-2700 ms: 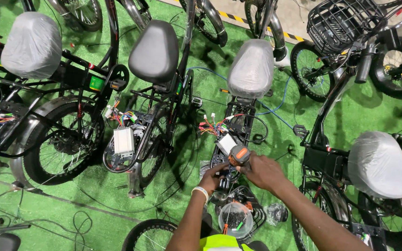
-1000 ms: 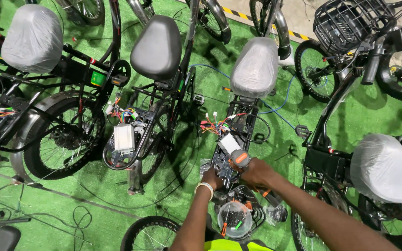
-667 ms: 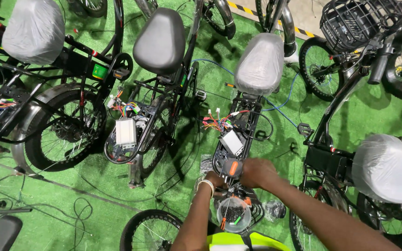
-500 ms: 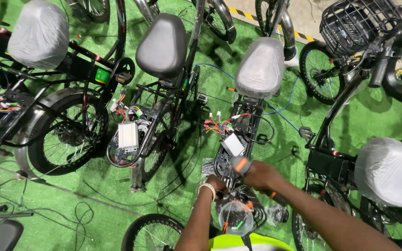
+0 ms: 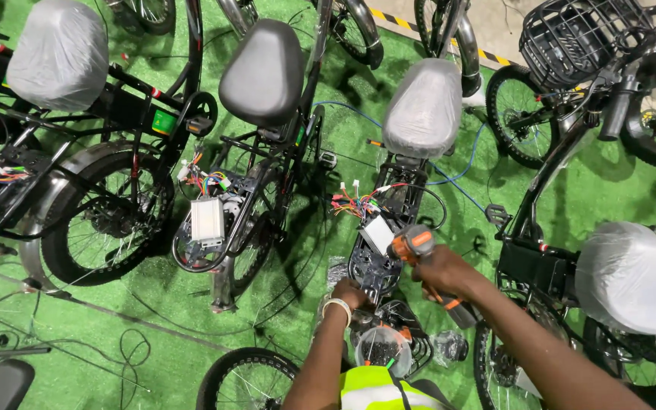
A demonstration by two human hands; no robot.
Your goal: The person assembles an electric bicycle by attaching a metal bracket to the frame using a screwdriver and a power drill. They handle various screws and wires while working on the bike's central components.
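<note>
— Green turf (image 5: 282, 319) covers the whole floor, and electric bicycles stand in rows on it. Which one is the landmark?

— The middle bicycle, the one with the plastic-wrapped saddle (image 5: 424, 108). Left of it stands a bicycle with a bare dark saddle (image 5: 261, 72) and a white controller box (image 5: 207, 222) hanging by its rear wheel. Further left is another with a wrapped saddle (image 5: 58, 53). Right of the landmark bicycle a fourth has a wrapped saddle (image 5: 626, 275), and beyond that one a black wire basket (image 5: 578, 36).

— And the hands?

— Both work just behind the landmark saddle, over the open rear frame (image 5: 373, 266). The right hand (image 5: 440, 267) has its fingers clamped round an orange and grey power screwdriver (image 5: 413, 244), whose nose points at a small white controller box (image 5: 379, 232) beside a bundle of coloured wires (image 5: 358, 203). The left hand (image 5: 349, 293), a pale band at its wrist, rests on the frame with fingers curled together; whether it grips anything cannot be told.

— Anything smaller?

— A clear plastic tub of small parts (image 5: 383, 348) sits just below the hands.
</note>
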